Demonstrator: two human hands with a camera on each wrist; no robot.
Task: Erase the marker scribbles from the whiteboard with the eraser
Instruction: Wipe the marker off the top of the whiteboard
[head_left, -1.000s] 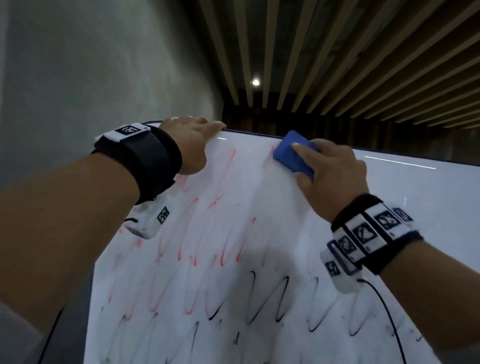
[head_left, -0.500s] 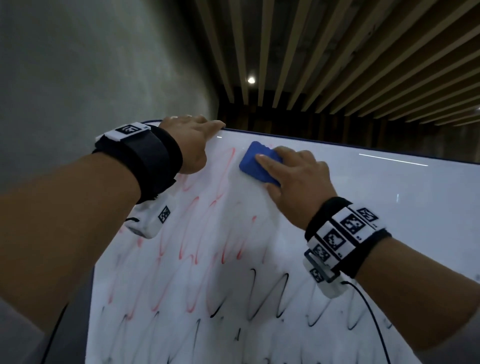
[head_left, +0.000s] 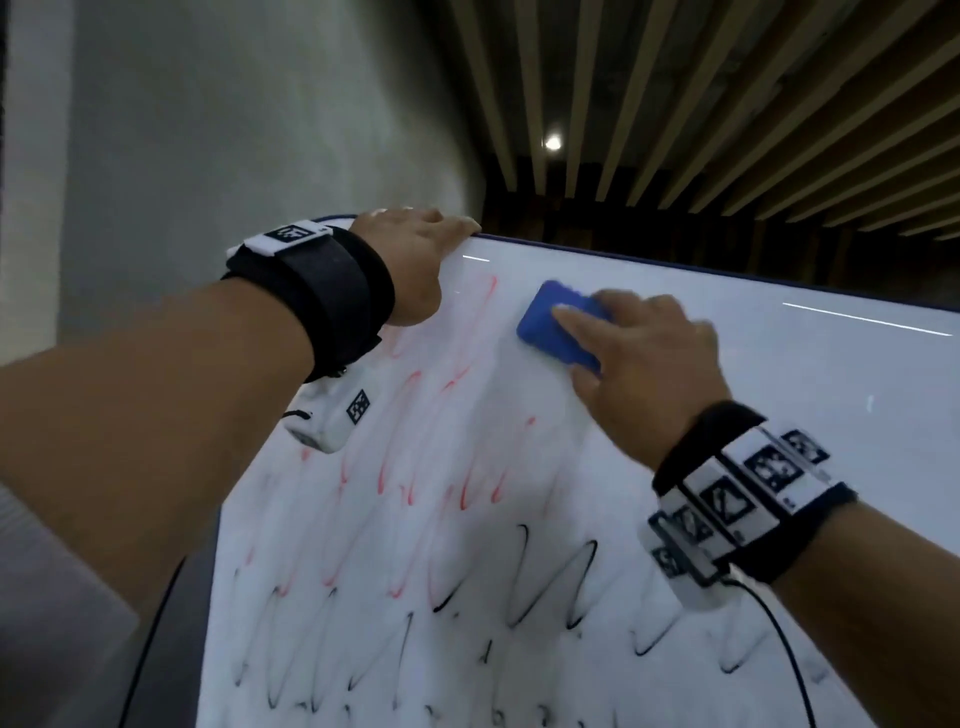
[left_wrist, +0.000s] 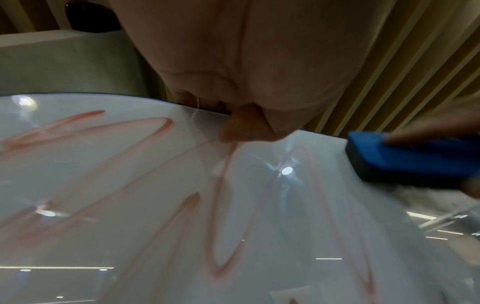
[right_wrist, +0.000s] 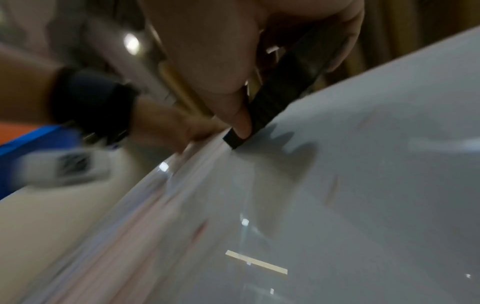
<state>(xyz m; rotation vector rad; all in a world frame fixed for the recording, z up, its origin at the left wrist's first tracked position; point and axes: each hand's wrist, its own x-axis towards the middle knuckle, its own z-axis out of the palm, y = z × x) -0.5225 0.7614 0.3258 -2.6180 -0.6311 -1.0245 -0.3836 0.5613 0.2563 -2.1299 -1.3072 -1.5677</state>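
Note:
The whiteboard (head_left: 805, 415) tilts away from me in the head view. Red scribbles (head_left: 452, 473) cover its upper left and black scribbles (head_left: 545, 587) run below them; the board's right side is wiped. My right hand (head_left: 649, 364) grips the blue eraser (head_left: 556, 332) and presses it flat on the board near the top edge, just right of a red loop. My left hand (head_left: 410, 260) holds the board's top left corner, fingers hooked over the edge. In the left wrist view the thumb (left_wrist: 246, 127) lies on the board and the eraser (left_wrist: 415, 156) is to its right.
A grey wall (head_left: 234, 130) rises left of the board. A slatted ceiling with one lamp (head_left: 552, 141) hangs above and behind it. A thin cable (head_left: 789, 649) trails from my right wrist band across the board's lower right.
My right hand has slid the eraser left along the top of the board toward my left hand, then slightly down. The left hand has kept its hold on the corner.

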